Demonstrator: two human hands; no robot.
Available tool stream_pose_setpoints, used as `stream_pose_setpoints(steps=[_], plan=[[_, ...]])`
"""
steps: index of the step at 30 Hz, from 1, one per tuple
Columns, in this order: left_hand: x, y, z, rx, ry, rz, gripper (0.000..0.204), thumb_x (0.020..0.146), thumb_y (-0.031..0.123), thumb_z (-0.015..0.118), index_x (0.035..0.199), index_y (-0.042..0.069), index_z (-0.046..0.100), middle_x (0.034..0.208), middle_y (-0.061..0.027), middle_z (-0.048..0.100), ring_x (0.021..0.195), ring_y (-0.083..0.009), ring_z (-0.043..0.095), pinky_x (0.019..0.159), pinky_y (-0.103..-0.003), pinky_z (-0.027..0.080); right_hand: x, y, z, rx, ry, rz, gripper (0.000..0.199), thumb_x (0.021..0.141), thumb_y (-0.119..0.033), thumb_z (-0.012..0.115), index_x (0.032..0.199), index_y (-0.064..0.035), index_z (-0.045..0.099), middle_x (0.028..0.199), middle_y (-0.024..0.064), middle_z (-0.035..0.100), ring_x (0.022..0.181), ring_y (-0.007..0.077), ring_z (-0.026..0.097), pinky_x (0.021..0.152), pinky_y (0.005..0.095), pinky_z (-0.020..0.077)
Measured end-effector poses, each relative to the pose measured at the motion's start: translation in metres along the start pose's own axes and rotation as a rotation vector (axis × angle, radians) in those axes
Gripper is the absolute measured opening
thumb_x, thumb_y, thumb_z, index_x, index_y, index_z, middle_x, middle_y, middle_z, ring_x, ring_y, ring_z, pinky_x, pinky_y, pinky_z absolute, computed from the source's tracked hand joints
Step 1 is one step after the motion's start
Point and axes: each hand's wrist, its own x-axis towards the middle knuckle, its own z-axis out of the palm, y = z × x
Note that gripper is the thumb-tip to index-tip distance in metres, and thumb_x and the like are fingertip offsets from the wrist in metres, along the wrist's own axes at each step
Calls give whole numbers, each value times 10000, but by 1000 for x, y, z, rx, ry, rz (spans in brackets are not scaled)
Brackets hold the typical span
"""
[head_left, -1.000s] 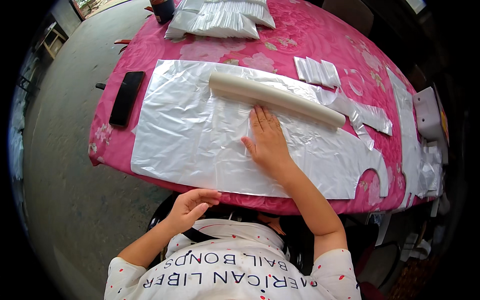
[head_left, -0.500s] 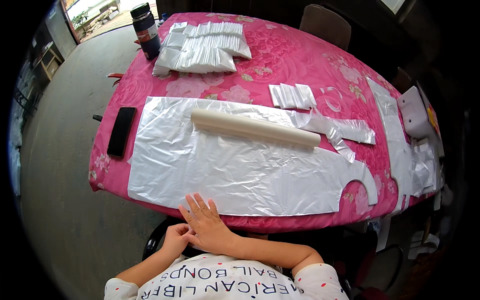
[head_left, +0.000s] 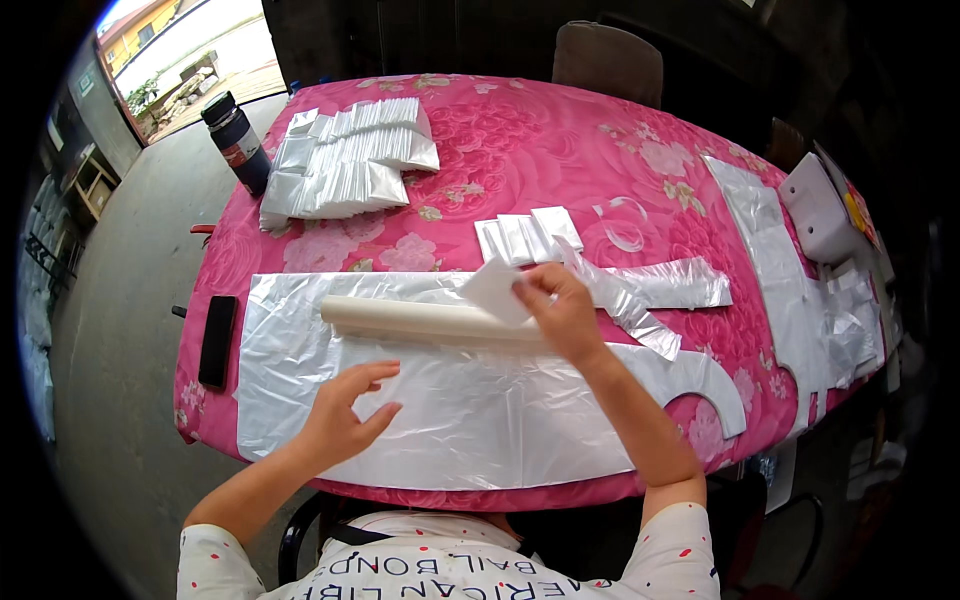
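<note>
My right hand [head_left: 562, 312] pinches a small folded white plastic packet [head_left: 494, 290] between thumb and fingers, above the pale tube. Nearer to me on the left, my left hand [head_left: 345, 412] is empty, its fingers apart and curved over a large white plastic sheet [head_left: 450, 410]. This sheet lies lengthwise along the table's near side and has a curved cut-out at its right end. Across its far part rests the long off-white tube [head_left: 400, 316], its right end hidden behind my right hand and the packet. Several folded white packets [head_left: 520, 238] lie just beyond, beside crumpled plastic strips [head_left: 640, 300].
A large stack of folded white packets [head_left: 350, 150] sits far left on the pink floral tablecloth [head_left: 520, 130], near a dark bottle [head_left: 237, 145]. A black phone [head_left: 217, 342] lies at the left edge. More white plastic [head_left: 765, 250] and a white container [head_left: 815, 210] are at the right.
My hands, earlier together at the table's near edge, have moved apart and over the sheet. The right now holds the folded packet above the tube. The view has shifted.
</note>
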Motion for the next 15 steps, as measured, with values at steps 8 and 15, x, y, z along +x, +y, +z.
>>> stream_pose_setpoints(steps=[8,15], plan=[[214,-35,72,-602,-8,-640,445,879,225,570,1230,-18,446,1202,-134,505,1142,-179,461,929,-297,414,117,146,-96,-51,274,404,268,774,-183,677,927,30,620,811,95,646,713,139,609,638,258,479],[275,-44,105,-720,-173,-673,381,863,275,593,1128,15,512,1049,-100,570,918,-174,556,791,-317,449,109,122,-63,-380,-12,568,406,685,-304,739,910,17,635,837,122,658,739,204,629,675,315,490]])
